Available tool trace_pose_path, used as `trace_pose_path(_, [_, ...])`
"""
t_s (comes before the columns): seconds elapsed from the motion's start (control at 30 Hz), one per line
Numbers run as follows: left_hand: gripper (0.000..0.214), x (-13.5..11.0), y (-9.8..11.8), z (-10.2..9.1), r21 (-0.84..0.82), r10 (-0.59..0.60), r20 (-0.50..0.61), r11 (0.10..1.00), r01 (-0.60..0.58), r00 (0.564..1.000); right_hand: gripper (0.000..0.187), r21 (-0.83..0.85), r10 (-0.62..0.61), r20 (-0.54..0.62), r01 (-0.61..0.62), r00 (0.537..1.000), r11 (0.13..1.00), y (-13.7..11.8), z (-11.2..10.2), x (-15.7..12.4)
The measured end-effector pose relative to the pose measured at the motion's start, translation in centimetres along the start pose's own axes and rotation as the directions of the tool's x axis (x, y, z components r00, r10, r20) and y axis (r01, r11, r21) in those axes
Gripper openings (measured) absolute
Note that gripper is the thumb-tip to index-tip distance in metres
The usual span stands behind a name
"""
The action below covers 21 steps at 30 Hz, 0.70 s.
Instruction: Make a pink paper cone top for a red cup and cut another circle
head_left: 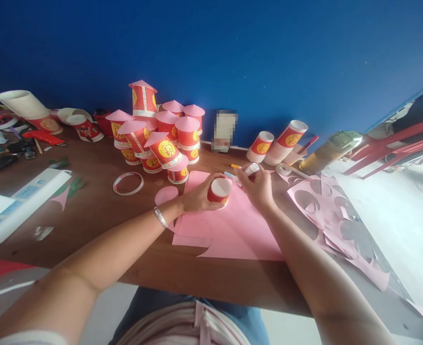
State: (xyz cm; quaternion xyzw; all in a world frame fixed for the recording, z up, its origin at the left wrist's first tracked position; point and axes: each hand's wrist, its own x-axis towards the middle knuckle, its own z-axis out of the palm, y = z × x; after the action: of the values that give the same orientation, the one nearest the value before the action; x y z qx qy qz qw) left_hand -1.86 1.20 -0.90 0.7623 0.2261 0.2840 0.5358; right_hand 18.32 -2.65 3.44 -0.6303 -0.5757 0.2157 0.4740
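Note:
My left hand (200, 195) is wrapped round a red paper cup (220, 189), its round white end facing up. To its right, my right hand (261, 188) grips a white glue stick (252, 168), which pokes out above the fingers. Both hands are over a large pink paper sheet (243, 230) with a curved cut in its near edge. A pink paper disc (166, 195) lies beside my left wrist. Behind my left hand stand several red cups with pink cone tops (165, 151), some stacked on others.
Pink paper offcuts (326, 211) spread along the right side. Stacked cups (287, 141) and a bottle (330, 151) stand at the back right. On the left are a tape ring (128, 184), a white power strip (26, 206) and red scissors (46, 138). A blue wall rises behind.

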Motion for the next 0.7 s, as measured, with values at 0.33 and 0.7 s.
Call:
trace_pose_path(0.33, [0.072,0.2,-0.3,1.2,0.056,-0.066,-0.155,0.996,0.076,0.986,0.043,-0.136,-0.109,0.022,0.111,0.994,0.984,-0.4,0.7,-0.7])
trace_pose_path(0.7, [0.061,0.0,0.1,0.5,0.172,-0.028,-0.151,0.984,0.054,0.988,0.046,-0.023,-0.007,0.000,0.007,1.000,1.000,-0.1,0.2,-0.2])
